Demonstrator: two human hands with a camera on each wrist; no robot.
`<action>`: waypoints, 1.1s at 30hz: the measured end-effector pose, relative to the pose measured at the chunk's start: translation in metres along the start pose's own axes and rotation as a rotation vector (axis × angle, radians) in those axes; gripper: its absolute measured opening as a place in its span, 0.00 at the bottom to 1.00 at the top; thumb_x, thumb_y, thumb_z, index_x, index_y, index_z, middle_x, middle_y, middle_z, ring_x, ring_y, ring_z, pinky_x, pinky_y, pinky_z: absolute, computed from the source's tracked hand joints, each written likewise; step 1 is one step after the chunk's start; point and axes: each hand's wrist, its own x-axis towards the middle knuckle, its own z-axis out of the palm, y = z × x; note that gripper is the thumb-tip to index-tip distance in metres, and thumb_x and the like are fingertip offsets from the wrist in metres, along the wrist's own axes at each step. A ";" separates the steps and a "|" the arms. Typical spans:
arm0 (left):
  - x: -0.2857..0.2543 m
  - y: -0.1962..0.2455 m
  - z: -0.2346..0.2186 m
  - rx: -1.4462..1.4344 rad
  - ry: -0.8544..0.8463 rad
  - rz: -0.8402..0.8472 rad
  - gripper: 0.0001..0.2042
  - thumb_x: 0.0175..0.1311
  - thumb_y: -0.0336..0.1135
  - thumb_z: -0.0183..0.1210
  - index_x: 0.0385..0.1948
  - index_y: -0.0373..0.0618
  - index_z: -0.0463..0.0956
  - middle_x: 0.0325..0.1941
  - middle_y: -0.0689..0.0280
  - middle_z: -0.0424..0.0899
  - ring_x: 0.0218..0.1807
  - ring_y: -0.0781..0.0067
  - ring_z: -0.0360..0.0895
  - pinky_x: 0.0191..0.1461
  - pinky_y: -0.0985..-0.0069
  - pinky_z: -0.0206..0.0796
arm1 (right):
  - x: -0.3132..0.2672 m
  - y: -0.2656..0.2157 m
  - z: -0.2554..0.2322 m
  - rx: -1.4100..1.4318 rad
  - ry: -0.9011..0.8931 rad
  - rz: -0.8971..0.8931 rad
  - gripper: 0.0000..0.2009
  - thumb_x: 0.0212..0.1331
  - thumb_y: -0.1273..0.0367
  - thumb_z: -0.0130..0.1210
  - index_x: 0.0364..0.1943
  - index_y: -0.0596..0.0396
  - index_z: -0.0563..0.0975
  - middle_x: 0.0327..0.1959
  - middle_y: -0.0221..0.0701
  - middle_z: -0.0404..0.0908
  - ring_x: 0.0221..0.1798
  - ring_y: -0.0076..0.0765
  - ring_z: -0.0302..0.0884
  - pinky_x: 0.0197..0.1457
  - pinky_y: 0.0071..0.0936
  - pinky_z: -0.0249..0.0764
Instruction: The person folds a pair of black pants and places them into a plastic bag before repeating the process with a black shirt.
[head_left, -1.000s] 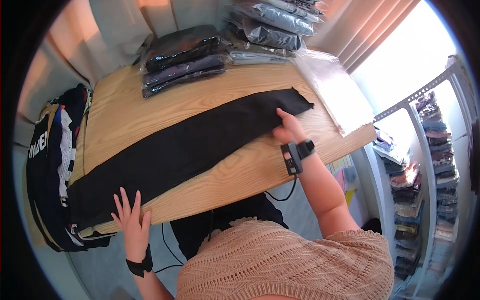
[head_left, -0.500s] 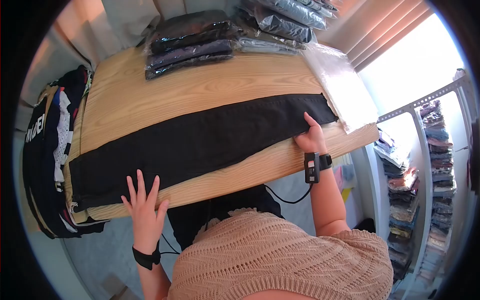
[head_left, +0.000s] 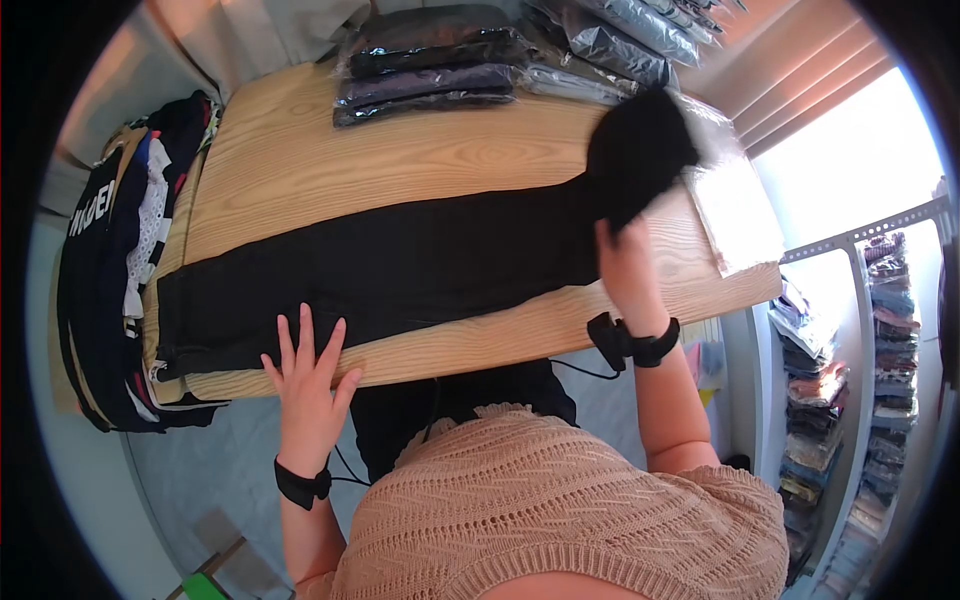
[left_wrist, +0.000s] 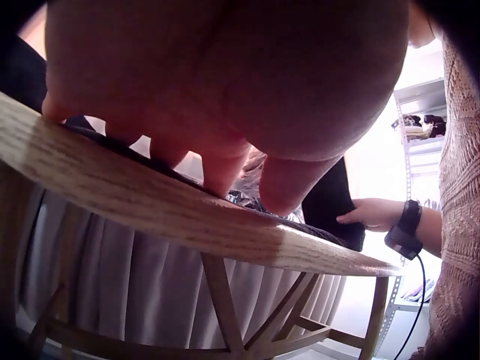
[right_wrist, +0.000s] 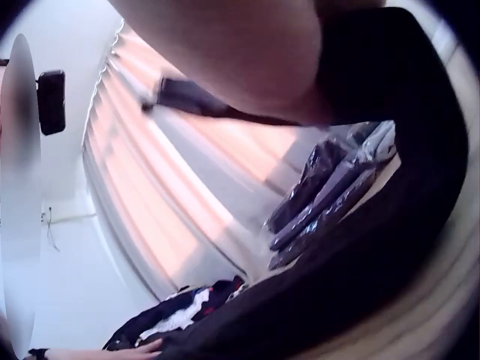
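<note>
A pair of black trousers (head_left: 400, 260), laid lengthwise, stretches across the wooden table (head_left: 300, 150). Their right end rises off the tabletop in a fold, blurred in the head view. My right hand (head_left: 630, 275) grips that lifted end near its front edge; in the right wrist view the black cloth (right_wrist: 435, 150) curves up and over from the hand. With fingers spread, my left hand (head_left: 310, 385) rests on the near edge of the cloth towards the left. The left wrist view shows its fingertips at the table edge (left_wrist: 150, 195).
Bagged folded clothes (head_left: 430, 75) are stacked at the back, beside a taller pile (head_left: 600, 50). Clear plastic bags (head_left: 740, 220) lie at the right end. Garments (head_left: 110, 270) hang over the left side. Shelves of clothes (head_left: 885, 340) stand to the right.
My right hand has raised the trousers' right end, which was flat on the table, up and over it. My left hand stays spread on the cloth's near edge.
</note>
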 end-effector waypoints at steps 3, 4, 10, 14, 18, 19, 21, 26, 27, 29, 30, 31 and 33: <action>0.000 0.000 0.000 0.009 -0.005 -0.009 0.24 0.61 0.47 0.50 0.61 0.58 0.64 0.73 0.60 0.44 0.73 0.51 0.34 0.66 0.38 0.23 | -0.006 -0.054 -0.017 -0.202 -0.396 -0.176 0.39 0.47 0.73 0.58 0.66 0.33 0.55 0.68 0.33 0.53 0.70 0.46 0.48 0.65 0.56 0.52; 0.000 0.000 0.000 0.007 -0.001 -0.003 0.24 0.61 0.47 0.50 0.61 0.58 0.64 0.73 0.60 0.44 0.73 0.51 0.34 0.66 0.38 0.24 | -0.010 -0.055 -0.011 -0.201 -0.398 -0.176 0.39 0.47 0.73 0.58 0.66 0.33 0.55 0.68 0.33 0.53 0.70 0.46 0.48 0.65 0.56 0.52; -0.001 0.000 -0.002 0.002 -0.007 -0.003 0.24 0.61 0.44 0.51 0.61 0.58 0.63 0.73 0.61 0.44 0.73 0.52 0.34 0.67 0.39 0.23 | -0.012 -0.054 -0.004 -0.320 -0.444 -0.195 0.36 0.50 0.68 0.57 0.65 0.33 0.56 0.68 0.36 0.53 0.70 0.45 0.47 0.62 0.61 0.53; 0.000 0.001 -0.002 0.012 -0.032 -0.025 0.25 0.60 0.42 0.51 0.61 0.57 0.63 0.73 0.62 0.43 0.74 0.53 0.33 0.67 0.41 0.23 | -0.009 -0.042 -0.002 -0.276 -0.447 -0.145 0.36 0.51 0.68 0.57 0.65 0.31 0.55 0.68 0.38 0.52 0.70 0.48 0.47 0.61 0.58 0.56; 0.000 0.003 -0.001 0.007 0.002 0.003 0.26 0.58 0.40 0.55 0.61 0.58 0.64 0.73 0.60 0.44 0.73 0.51 0.35 0.66 0.38 0.25 | -0.010 -0.039 -0.008 -0.239 -0.480 -0.080 0.36 0.51 0.72 0.53 0.66 0.29 0.55 0.69 0.38 0.50 0.71 0.51 0.45 0.65 0.48 0.55; 0.000 0.003 -0.002 0.007 -0.005 -0.004 0.26 0.58 0.40 0.55 0.61 0.58 0.64 0.73 0.60 0.44 0.73 0.51 0.35 0.66 0.38 0.25 | -0.011 -0.038 -0.010 -0.203 -0.488 -0.060 0.36 0.51 0.72 0.53 0.66 0.29 0.55 0.69 0.38 0.50 0.71 0.53 0.44 0.66 0.47 0.54; 0.000 0.002 -0.002 0.008 -0.012 -0.018 0.26 0.58 0.40 0.55 0.61 0.57 0.64 0.73 0.61 0.44 0.73 0.51 0.35 0.66 0.38 0.25 | -0.014 -0.026 -0.006 -0.173 -0.465 -0.053 0.35 0.51 0.72 0.54 0.65 0.30 0.56 0.69 0.39 0.50 0.71 0.53 0.44 0.64 0.50 0.56; -0.001 0.001 -0.003 0.004 -0.017 -0.009 0.25 0.59 0.42 0.51 0.61 0.57 0.63 0.73 0.62 0.43 0.74 0.53 0.33 0.67 0.41 0.23 | -0.014 -0.032 -0.012 -0.188 -0.464 -0.040 0.34 0.52 0.67 0.55 0.65 0.33 0.56 0.69 0.42 0.48 0.71 0.55 0.42 0.65 0.55 0.53; -0.002 0.001 -0.003 0.005 -0.016 -0.012 0.25 0.59 0.42 0.51 0.61 0.57 0.63 0.73 0.62 0.43 0.74 0.53 0.33 0.67 0.41 0.23 | -0.009 -0.033 -0.025 -0.137 -0.565 -0.055 0.33 0.53 0.65 0.56 0.65 0.34 0.57 0.70 0.41 0.48 0.71 0.56 0.40 0.67 0.49 0.50; -0.001 0.001 -0.004 0.011 -0.024 -0.013 0.25 0.60 0.42 0.51 0.62 0.57 0.63 0.73 0.62 0.43 0.74 0.53 0.33 0.67 0.41 0.24 | 0.011 -0.010 -0.041 0.041 -0.781 -0.144 0.34 0.53 0.58 0.58 0.65 0.41 0.59 0.69 0.43 0.49 0.73 0.52 0.36 0.71 0.41 0.43; -0.001 0.001 -0.004 0.013 -0.024 -0.015 0.25 0.60 0.42 0.51 0.62 0.57 0.63 0.73 0.62 0.43 0.74 0.53 0.33 0.67 0.41 0.24 | 0.026 0.003 -0.049 0.230 -0.763 -0.198 0.30 0.54 0.58 0.58 0.62 0.45 0.64 0.62 0.44 0.63 0.66 0.46 0.57 0.67 0.36 0.54; -0.002 0.002 -0.004 0.010 -0.022 -0.014 0.25 0.60 0.43 0.51 0.62 0.57 0.63 0.73 0.62 0.43 0.74 0.53 0.33 0.67 0.41 0.24 | 0.041 0.003 -0.058 0.292 -0.732 -0.073 0.26 0.55 0.59 0.58 0.59 0.47 0.68 0.56 0.41 0.69 0.57 0.41 0.65 0.61 0.32 0.60; -0.002 0.002 -0.005 0.010 -0.023 -0.012 0.25 0.60 0.43 0.51 0.62 0.57 0.63 0.73 0.61 0.43 0.74 0.53 0.33 0.67 0.41 0.24 | 0.067 0.009 -0.058 0.357 -0.700 0.053 0.23 0.55 0.60 0.58 0.56 0.49 0.71 0.49 0.39 0.76 0.49 0.35 0.73 0.55 0.29 0.66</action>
